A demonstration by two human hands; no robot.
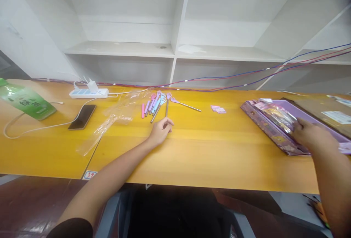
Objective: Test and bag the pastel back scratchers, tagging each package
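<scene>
My left hand (161, 132) rests on the table with its fingers loosely curled in, and I see nothing in them. Just beyond it lie several small hand-shaped back scratchers (162, 101) in pink, purple and blue, with metal rods and coloured handles. One purple back scratcher (186, 105) points off to the right, apart from the bunch. At the far right my right hand (312, 132) reaches into a purple patterned box (263, 130). Its fingers close at the near end of a shiny clear plastic packet (279, 115); the fingertips are partly hidden.
Small pink cards (218, 109) lie mid-table. Clear plastic wrap (117, 115), a phone (82, 117), a power strip (87, 93) and a green bottle (27, 101) are on the left. A cardboard piece (320, 108) sits behind the box. Cables (214, 78) run along the shelf.
</scene>
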